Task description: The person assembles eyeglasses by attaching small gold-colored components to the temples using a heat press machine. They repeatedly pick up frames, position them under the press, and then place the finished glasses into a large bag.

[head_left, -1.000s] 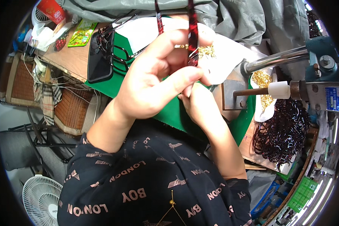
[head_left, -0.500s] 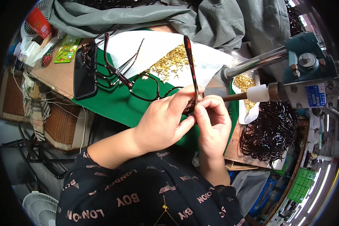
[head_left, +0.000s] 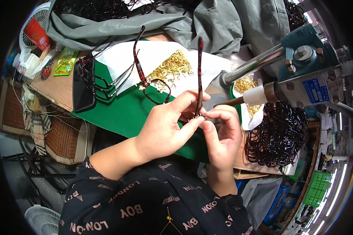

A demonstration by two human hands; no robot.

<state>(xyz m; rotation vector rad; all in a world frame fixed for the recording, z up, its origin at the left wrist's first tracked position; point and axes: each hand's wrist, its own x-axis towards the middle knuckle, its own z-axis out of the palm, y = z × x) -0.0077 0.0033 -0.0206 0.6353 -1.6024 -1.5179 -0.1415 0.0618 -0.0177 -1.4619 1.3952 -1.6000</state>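
Spectacle frame (head_left: 199,74), dark red tortoiseshell: held upright above the green mat (head_left: 121,113), one temple arm rising straight up, the front and second arm tilting away to the left. Its lower hinge end sits pinched between both hands.

Red cup (head_left: 36,33): far left, at the bench corner, beside a small green packet (head_left: 65,62).

Black phone (head_left: 83,88): lying flat on the left edge of the mat.

Loose spectacle frames (head_left: 106,80), dark: stacked just beside the phone, partly on the mat, partly on the white paper sheet (head_left: 117,58).

Pile of small brass parts (head_left: 172,67): spread on the white sheet, behind the held frame.

Left hand (head_left: 164,131): closed around the frame's lower end, forefinger laid across the front, thumb meeting the right hand's fingertips.

Right hand (head_left: 222,135): closed, thumb and forefinger pinching at the hinge, touching the left hand. What lies between the fingertips is too small to tell.

Grey cloth (head_left: 215,23): draped across the back of the bench.

Bench press (head_left: 302,66), blue-green with steel bar (head_left: 251,64): right of the hands, near.

Heap of dark frames (head_left: 278,135): lower right, below the press.
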